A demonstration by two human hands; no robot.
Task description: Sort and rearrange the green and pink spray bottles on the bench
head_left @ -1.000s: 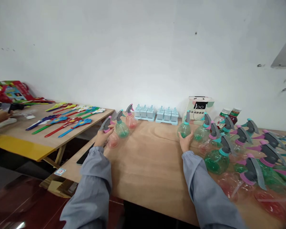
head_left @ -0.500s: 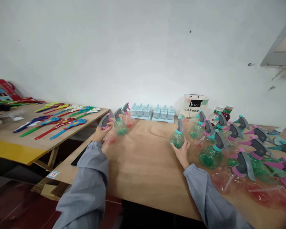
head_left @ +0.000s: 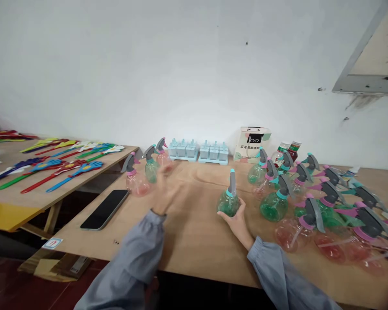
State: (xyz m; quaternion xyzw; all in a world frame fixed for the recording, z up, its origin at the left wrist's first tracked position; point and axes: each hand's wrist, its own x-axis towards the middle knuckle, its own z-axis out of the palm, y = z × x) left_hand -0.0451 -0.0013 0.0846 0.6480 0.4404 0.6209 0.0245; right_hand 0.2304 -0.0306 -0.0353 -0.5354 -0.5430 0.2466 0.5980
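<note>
My right hand [head_left: 238, 220] is wrapped round the lower body of a green spray bottle [head_left: 225, 205] with a grey and turquoise head, upright over the middle of the table. My left hand [head_left: 164, 194] is blurred by motion; its fingers and thumb are apart and nothing shows in it. Left of it stands a pink spray bottle [head_left: 136, 184] with a grey and pink head. Just behind stand a green spray bottle [head_left: 151, 170], partly covered by my left hand, and another pink spray bottle [head_left: 163, 159].
Many green and pink spray bottles [head_left: 273, 206] crowd the right side. Light blue ice-pop moulds [head_left: 213, 153], a paper bag [head_left: 250, 146] and two dark-red bottles stand by the wall. A phone [head_left: 105, 209] lies at left. Colourful hand-shaped clappers [head_left: 63, 174] cover another table.
My left hand has let go of the pink spray bottle and moved right, away from it. My right hand still holds the green one. The view has turned slightly right.
</note>
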